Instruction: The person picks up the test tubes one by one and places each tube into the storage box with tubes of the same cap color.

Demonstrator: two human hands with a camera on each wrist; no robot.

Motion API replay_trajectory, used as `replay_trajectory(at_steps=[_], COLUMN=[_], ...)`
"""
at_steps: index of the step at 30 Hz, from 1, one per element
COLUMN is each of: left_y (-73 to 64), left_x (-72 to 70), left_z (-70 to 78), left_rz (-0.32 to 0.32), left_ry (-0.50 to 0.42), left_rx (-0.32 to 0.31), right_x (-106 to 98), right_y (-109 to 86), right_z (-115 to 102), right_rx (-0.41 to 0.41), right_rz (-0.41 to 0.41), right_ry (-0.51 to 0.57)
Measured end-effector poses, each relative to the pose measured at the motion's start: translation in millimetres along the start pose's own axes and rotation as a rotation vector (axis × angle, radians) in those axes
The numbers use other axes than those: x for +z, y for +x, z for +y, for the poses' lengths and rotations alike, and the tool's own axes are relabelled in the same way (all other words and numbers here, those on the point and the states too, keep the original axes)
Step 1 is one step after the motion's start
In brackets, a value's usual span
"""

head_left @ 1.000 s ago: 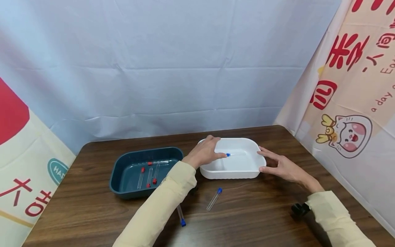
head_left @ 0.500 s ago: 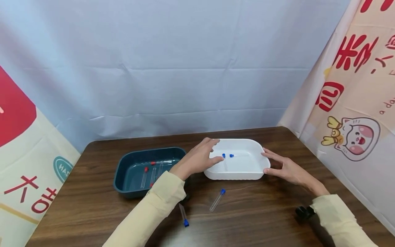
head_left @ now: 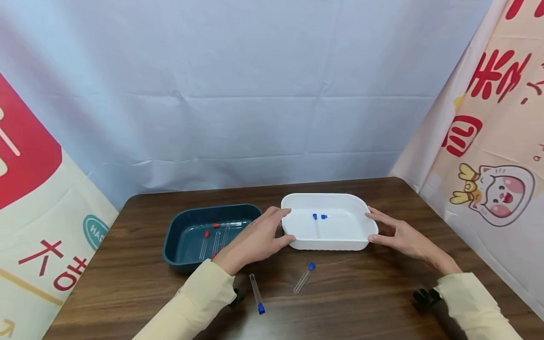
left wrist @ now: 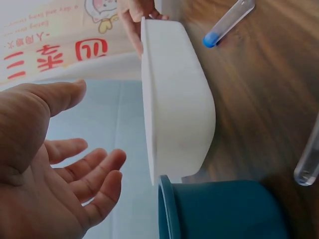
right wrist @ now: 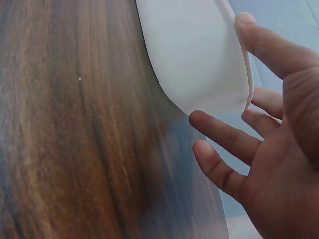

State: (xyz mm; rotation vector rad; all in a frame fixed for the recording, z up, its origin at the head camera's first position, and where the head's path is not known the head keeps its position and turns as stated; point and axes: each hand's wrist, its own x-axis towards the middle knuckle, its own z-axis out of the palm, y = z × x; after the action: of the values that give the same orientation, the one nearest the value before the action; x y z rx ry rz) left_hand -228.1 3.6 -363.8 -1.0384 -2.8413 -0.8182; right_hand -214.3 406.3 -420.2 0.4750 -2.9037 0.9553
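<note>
A white bin (head_left: 331,245) stands on the table with two blue-capped clear tubes (head_left: 324,216) in it. At its left end is my left hand (head_left: 257,238), holding nothing, thumb and fingers spread; in the left wrist view this hand (left wrist: 62,164) shows apart from the bin's wall (left wrist: 179,99). My right hand (head_left: 401,238) touches the bin's right end, thumb and fingers spread along the rim. In the right wrist view the thumb of that hand (right wrist: 279,134) lies at the rim. Two more blue-capped tubes lie on the wood, one tube (head_left: 304,278) before the bin, another tube (head_left: 257,293) further left.
A dark teal bin (head_left: 176,264) stands left of the white one, holding several red-capped tubes (head_left: 204,244); my left forearm passes close to its right front corner. A pale cloth (head_left: 255,94) hangs behind the table (head_left: 361,302), and printed cloths hang at both sides.
My left hand has drawn back leftward out of the white bin, and a blue-capped tube it was over now lies inside. The right hand stays at the rim. The head view has shifted slightly.
</note>
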Motion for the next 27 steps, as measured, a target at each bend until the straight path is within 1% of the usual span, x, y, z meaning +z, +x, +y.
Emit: replay_trajectory(at_steps=[5,10,15,20,22,27], left_y=[-20.2,-38.5,-54.8,-70.5,-75.9,-87.5], left_x=[-3.1,-7.1,-8.9,-6.9,-5.4,-1.2], left_z=[-4.9,-7.6,-7.0,-5.1,-4.8,-5.1], left_rz=[-0.005,-0.027,-0.023,-0.023,-0.026,-0.03], left_ry=[-0.037,-0.019,0.0,0.006,0.01,0.01], left_rx=[-0.013,-0.049,-0.052,-0.054,-0.06,-0.065], right_x=[0,-2,-2,-2,-2,-2], right_y=[1.3,1.3,-0.5,-0.4,0.1,1.1], right_z=[-1,-3,-5,-4,-4,-5], right_rx=[0.014,0.024,0.038,0.028,0.017,0.023], right_rz=[-0.012,-0.012,-0.008,-0.007,-0.011,-0.014], right_ry=[0.016,0.025,0.027,0.032,0.031,0.02])
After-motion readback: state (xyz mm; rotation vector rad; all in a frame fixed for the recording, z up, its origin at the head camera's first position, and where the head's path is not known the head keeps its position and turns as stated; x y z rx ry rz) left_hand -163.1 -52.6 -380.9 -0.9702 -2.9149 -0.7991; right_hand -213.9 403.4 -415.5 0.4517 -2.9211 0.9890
